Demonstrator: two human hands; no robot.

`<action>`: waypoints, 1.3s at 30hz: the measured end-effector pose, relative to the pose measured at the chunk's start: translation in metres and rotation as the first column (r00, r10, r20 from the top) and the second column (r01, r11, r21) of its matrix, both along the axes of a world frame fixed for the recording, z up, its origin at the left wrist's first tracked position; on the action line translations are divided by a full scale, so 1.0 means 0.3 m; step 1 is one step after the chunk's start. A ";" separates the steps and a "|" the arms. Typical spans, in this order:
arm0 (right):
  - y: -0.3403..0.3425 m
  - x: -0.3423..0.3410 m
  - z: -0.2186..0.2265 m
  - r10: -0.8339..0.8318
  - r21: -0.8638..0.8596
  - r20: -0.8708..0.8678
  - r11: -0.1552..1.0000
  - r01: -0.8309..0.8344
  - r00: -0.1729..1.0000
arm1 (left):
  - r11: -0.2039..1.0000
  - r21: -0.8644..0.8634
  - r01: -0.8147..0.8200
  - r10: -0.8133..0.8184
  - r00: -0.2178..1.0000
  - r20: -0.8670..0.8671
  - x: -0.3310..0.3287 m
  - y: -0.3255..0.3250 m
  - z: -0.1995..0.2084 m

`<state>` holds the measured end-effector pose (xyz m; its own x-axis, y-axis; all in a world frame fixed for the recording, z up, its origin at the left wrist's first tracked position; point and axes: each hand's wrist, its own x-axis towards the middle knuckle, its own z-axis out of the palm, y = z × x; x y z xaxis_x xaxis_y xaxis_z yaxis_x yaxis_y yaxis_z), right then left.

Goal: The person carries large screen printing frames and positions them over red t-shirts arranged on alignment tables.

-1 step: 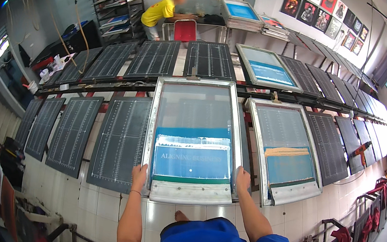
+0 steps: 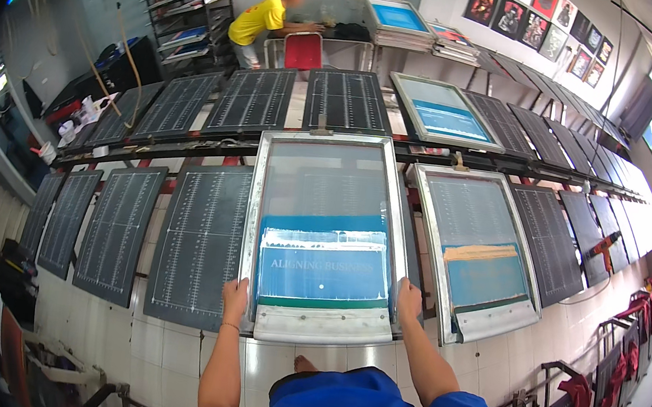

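Observation:
In front of me is a silkscreen frame with silver metal edges and a pale mesh. Its lower half is coated blue, crossed by a streak of white ink, with a green strip below. My left hand is closed on the frame's left edge near its lower corner. On the opposite edge, my right hand grips at about the same height. A hinge clamp sits at the frame's far end. A dark printing board with a ruled grid shows faintly through the upper mesh.
Right of it lies a second screen frame with an orange ink streak. Ruled dark boards line both sides of the rack. An orange-black heat gun rests at the right. A person in a yellow shirt leans over a far table.
The view has shifted very slightly, moving the scene a little to the left. Both hands keep their hold on the frame, which looks unmoved.

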<state>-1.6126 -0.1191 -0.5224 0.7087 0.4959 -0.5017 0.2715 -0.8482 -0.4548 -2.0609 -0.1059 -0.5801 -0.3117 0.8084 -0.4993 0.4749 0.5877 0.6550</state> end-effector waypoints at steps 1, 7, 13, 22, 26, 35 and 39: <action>0.011 -0.001 0.000 -0.010 -0.053 0.020 0.999 0.011 1.000 | 0.999 0.036 -0.026 0.025 1.000 0.010 0.007 0.004 -0.010; 0.027 0.002 0.017 0.015 -0.087 0.140 0.996 -0.003 0.990 | 0.971 0.235 -0.045 0.078 0.988 -0.131 0.082 -0.012 -0.016; 0.028 0.007 0.005 0.087 -0.050 0.249 0.996 -0.077 0.965 | 0.967 0.236 -0.094 0.133 0.979 -0.156 0.090 0.013 -0.052; -0.026 0.471 0.065 0.127 0.466 -0.044 0.880 -0.092 0.991 | 0.887 0.444 -0.123 0.277 0.913 -0.300 0.202 -0.003 0.062; -0.108 1.210 0.194 -0.037 0.370 0.571 0.903 -0.217 0.820 | 0.872 0.467 -0.146 0.063 0.980 0.189 0.711 -0.065 0.162; -0.335 1.927 0.076 0.013 0.032 0.107 0.999 -0.016 0.994 | 0.981 -0.102 0.163 -0.052 0.737 0.674 1.795 -0.269 0.191; -0.348 1.923 0.089 -0.058 0.009 0.171 0.998 0.057 0.984 | 0.978 -0.131 0.160 0.002 0.625 0.780 1.827 -0.257 0.212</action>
<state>-1.0358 -0.2236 -0.4957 0.8114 0.4536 -0.3686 0.2966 -0.8629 -0.4091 -1.5128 -0.1831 -0.5164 0.3157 0.6872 -0.6542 -0.1094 0.7113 0.6943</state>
